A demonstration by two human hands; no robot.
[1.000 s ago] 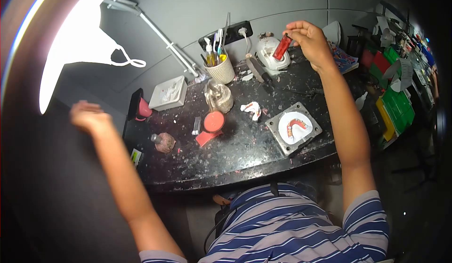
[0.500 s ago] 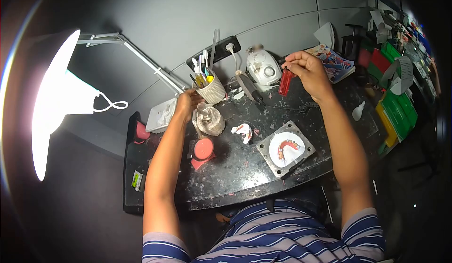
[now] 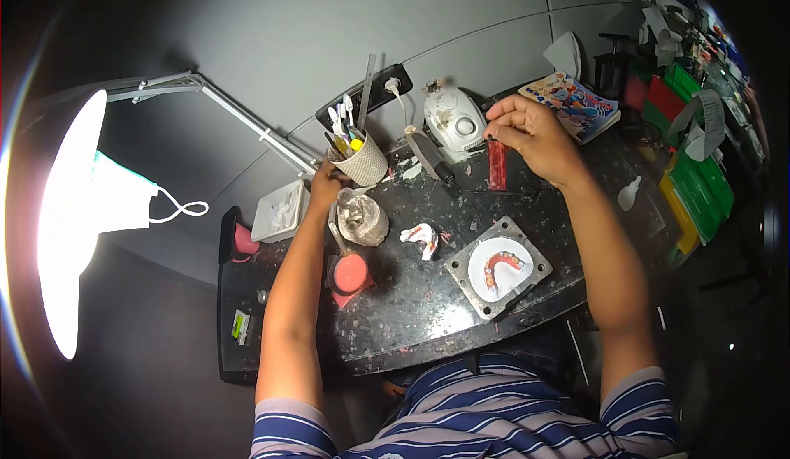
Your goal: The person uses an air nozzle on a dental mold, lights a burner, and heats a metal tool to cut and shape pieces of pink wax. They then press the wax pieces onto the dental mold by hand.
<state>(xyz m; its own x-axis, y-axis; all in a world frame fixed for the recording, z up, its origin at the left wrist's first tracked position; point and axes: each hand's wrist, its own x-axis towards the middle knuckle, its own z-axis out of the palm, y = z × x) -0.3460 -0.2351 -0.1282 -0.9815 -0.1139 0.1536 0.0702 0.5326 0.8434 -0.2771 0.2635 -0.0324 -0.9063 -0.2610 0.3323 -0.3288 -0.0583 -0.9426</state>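
Note:
My right hand [image 3: 531, 136] pinches a red see-through lighter [image 3: 497, 166] by its dark top end, so it hangs upright over the black bench. My left hand [image 3: 326, 184] reaches in beside the pale ribbed cup [image 3: 362, 163] of toothbrushes and tools, its fingers mostly hidden by the cup and the cloudy glass jar [image 3: 363, 218]. Nearer my body, a metal flask half [image 3: 457, 271] holds white plaster with a pink denture [image 3: 492, 271] with teeth set in it. A smaller white and pink dental piece [image 3: 423, 239] lies to the left of the flask.
Behind stand a white control box [image 3: 455, 118] and a grey handpiece [image 3: 428, 155]. A round dish of pink material [image 3: 350, 272], a white tray [image 3: 278, 212] and a pink mug [image 3: 244, 240] are at left. A colourful booklet [image 3: 569, 104] and green bins [image 3: 699, 200] lie right. A bright lamp [image 3: 70, 229] hangs left.
The lighter has swung from a slight tilt to nearly upright and sits a little lower. My left hand stays beside the cup. The whole view has shifted slightly.

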